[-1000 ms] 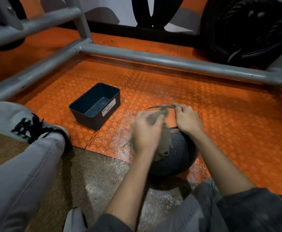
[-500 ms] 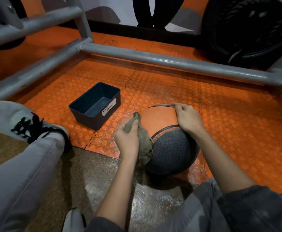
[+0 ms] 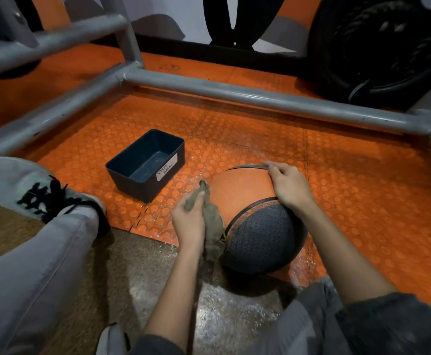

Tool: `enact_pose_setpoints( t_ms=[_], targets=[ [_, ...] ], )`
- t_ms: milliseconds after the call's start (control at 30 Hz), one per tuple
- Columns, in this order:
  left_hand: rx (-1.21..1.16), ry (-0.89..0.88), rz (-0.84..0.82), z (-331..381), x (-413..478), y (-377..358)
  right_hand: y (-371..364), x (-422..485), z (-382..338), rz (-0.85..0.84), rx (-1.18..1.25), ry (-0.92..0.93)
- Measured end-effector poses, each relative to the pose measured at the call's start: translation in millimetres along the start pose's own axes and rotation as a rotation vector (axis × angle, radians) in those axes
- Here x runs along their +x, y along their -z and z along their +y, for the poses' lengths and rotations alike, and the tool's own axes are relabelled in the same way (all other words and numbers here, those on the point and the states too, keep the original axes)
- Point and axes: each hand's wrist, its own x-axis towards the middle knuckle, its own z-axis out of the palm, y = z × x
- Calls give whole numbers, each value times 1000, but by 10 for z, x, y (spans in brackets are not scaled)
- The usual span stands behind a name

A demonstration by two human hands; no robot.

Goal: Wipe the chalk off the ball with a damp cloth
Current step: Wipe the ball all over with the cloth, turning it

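An orange and dark grey ball (image 3: pixel 250 201) sits on the floor at the seam between the orange studded mat and the brown carpet. My left hand (image 3: pixel 190 216) grips a crumpled grey-brown cloth (image 3: pixel 213 226) and holds it against the ball's left side. My right hand (image 3: pixel 287 185) rests on the ball's top right, its fingers curled over the far rim. White chalk dust (image 3: pixel 224 311) speckles the floor in front of the ball and under my arms.
A dark bin labelled "WASTE BASKET" (image 3: pixel 146 165) stands left of the ball. A grey metal tube frame (image 3: pixel 235 94) crosses behind and along the left. My left leg and shoe (image 3: pixel 34 193) lie at the left. Big black tyres (image 3: pixel 388 44) fill the back right.
My left hand swept the cloth from the top of the ball down to its left side, then stayed there. The right hand kept its place on the ball.
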Motion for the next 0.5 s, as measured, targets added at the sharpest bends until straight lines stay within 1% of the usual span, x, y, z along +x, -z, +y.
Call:
enact_pose_setpoints(
  t_ms=[33,133,167,267,333,400,467,500],
  targets=[
    [12,-8,-8,6,-14,-25,9,-5,-8,42,-19,-4],
    [95,-105,-13,46,1,-111,25,-97,-46,233,-124,5],
    [118,-108,-1,53,4,-133,20,-164,-35,236,-121,15],
    [124,-72,56,47,45,-146,-103,-392,19,142,-65,100],
    [116,-94,48,76,24,-187,-214,-464,43,175,-128,131],
    [159,-222,-40,169,-68,-303,-258,-456,1,188,-164,130],
    [356,-424,-135,269,-237,-448,-257,-419,-34,147,-185,142],
    [439,-492,-151,304,-312,-493,-252,-403,-35,129,-190,161]
  ],
)
